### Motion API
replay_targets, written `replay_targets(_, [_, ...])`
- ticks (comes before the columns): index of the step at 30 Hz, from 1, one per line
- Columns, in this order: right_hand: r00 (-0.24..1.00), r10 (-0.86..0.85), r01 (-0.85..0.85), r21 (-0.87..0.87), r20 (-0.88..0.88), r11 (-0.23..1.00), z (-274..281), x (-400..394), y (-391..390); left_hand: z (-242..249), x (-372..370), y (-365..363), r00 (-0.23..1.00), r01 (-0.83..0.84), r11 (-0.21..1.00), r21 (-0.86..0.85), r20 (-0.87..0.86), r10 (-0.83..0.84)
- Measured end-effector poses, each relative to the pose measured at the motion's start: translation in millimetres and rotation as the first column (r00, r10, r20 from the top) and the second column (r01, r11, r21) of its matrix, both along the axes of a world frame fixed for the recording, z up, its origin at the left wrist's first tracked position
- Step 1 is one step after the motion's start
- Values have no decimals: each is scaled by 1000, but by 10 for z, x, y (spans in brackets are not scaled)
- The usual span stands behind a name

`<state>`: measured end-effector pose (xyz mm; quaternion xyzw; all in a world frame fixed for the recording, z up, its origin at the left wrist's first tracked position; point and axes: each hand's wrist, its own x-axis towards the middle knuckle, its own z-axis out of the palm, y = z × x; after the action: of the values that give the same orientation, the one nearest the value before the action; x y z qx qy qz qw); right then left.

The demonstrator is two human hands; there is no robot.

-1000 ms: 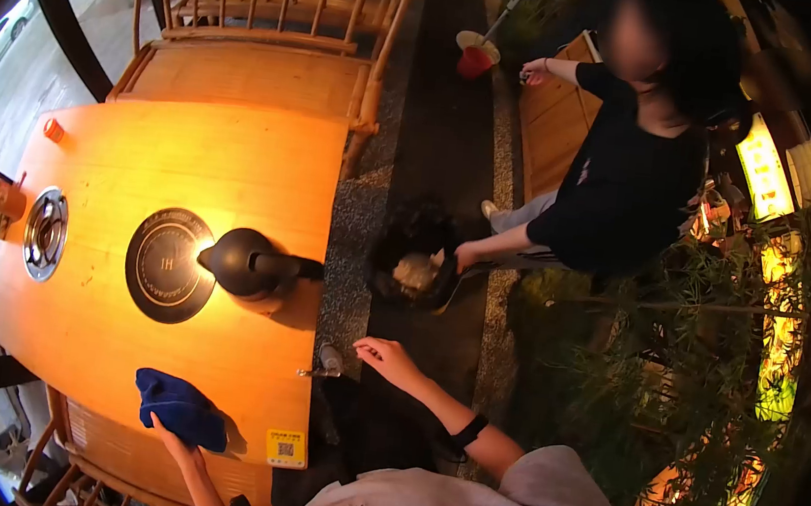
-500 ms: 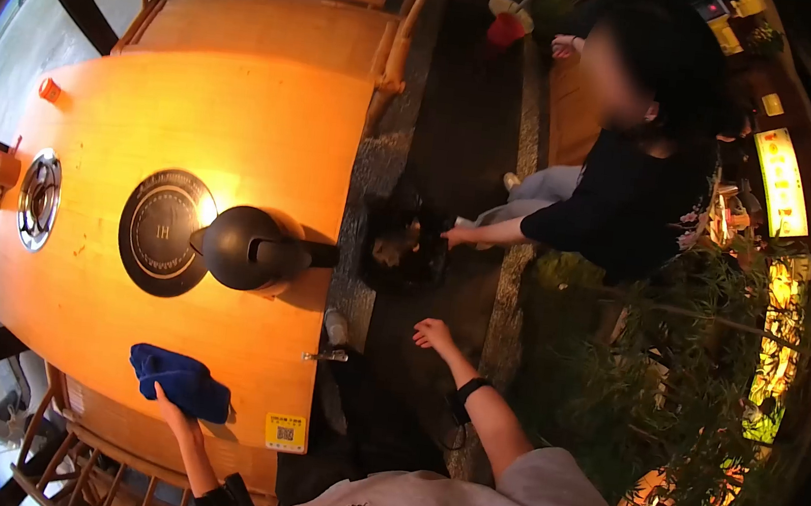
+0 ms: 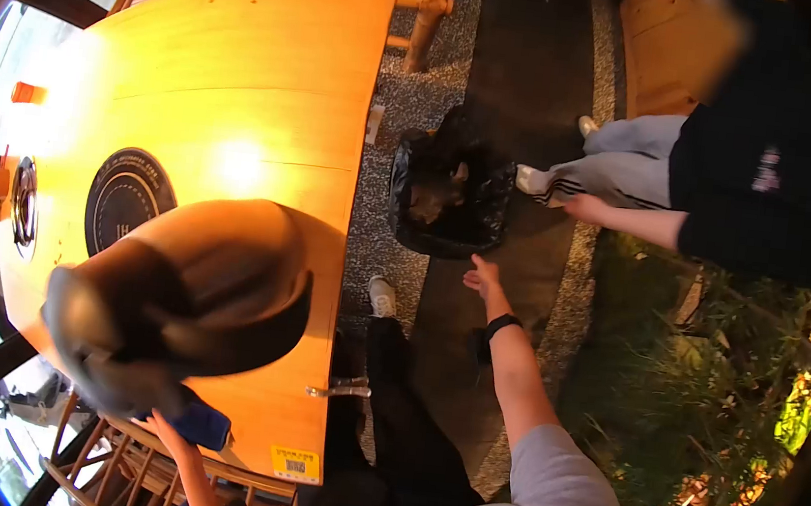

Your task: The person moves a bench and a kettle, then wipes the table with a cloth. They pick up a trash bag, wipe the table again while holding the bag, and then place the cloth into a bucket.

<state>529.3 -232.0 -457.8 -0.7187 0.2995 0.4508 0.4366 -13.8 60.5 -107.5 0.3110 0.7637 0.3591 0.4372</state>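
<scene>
Gripping a dark blue folded cloth, your left hand is at the near edge of the long, orange-lit wooden table, its fingers closed on the fabric and partly hidden. The large, blurred, dark bulbous object fills the view just past that hand; you cannot tell whether it hangs above the tabletop or rests on it. Beyond it, the flat black disc is partly covered, and a yellow printed label sits at the table's near right corner. Your right hand is stretched out empty, fingers apart, just beside the square black bag-lined bin on the floor right of the table; contact cannot be told. Across from you, a person in a black top has one lowered hand near the bin.
</scene>
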Motion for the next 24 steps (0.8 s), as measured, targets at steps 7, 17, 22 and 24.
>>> replay_targets(7, [857, -514, 512, 190, -43, 838, -1107, 126, 254, -62, -111, 82, 954, 248, 967, 51, 161, -253])
replay_targets(17, [635, -758, 770, 206, -150, 604, -984, -654, 629, 280, 900, -149, 993, 73, 996, -44, -89, -77])
replay_targets(22, [580, -705, 805, 150, -409, 575, -1308, -1536, 631, 310, 935, -111, 971, 85, 993, -88, -215, -102])
replay_targets(24, [439, -693, 858, 37, -572, 513, -1311, -1686, 653, 268, 717, -114, 991, 55, 996, -64, -120, -62])
